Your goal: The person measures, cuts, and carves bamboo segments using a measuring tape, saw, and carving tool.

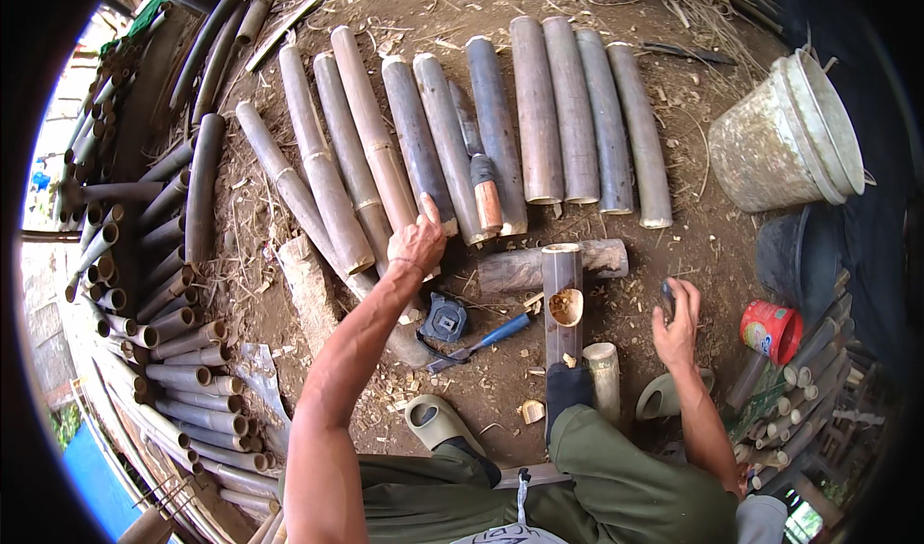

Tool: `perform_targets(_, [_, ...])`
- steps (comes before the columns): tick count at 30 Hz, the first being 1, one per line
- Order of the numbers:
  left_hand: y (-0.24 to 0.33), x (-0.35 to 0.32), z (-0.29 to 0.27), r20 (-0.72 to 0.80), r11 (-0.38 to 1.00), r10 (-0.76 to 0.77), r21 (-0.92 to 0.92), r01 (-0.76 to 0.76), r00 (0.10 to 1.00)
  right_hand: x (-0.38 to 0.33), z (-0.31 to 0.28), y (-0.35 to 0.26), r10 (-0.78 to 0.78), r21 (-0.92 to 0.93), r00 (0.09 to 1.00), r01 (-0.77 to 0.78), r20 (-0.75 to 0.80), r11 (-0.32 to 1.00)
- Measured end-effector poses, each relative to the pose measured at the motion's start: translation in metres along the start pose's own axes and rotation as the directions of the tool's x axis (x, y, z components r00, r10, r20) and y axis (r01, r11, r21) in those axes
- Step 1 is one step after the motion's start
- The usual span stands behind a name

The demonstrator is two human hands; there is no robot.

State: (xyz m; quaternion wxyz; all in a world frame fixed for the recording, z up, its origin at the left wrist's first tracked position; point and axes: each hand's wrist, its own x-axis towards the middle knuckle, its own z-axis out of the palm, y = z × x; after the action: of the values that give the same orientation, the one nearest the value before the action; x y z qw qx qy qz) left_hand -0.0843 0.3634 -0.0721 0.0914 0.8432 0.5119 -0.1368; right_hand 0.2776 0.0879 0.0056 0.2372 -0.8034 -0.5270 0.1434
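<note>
My left hand [417, 246] reaches to the lower end of a dark bamboo tube [408, 121] in the row, its index finger stretched out against it and the other fingers partly curled. Off to the right, my right hand [678, 321] is raised above the ground with a small dark object [668, 292] between thumb and fingers; its kind is unclear. Between my hands, a bamboo tube with a scooped-out opening [566, 307] rests across a short log [604, 259], my foot in a dark sock [568, 388] at its near end.
A wooden-handled knife [487, 203] lies among the tubes. Nearer lie a tape measure [445, 319], a blue-handled tool [502, 330] and a short bamboo piece [603, 379]. Right stand pale buckets [780, 140] and a red container [770, 330]. Stacked bamboo [197, 376] fills the left.
</note>
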Motion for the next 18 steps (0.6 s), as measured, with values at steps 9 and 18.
perform_targets(9, [0.004,-0.068,-0.035,-0.443,0.692,-0.337,-0.715,-0.1,0.831,0.036,0.066,-0.156,-0.172,0.715,0.917,-0.154,0.361,0.682])
perform_targets(18, [0.08,-0.207,-0.044,0.03,0.022,-0.473,-0.999,0.046,0.88,0.04,0.134,-0.199,-0.229,0.713,0.678,-0.638,0.699,0.289])
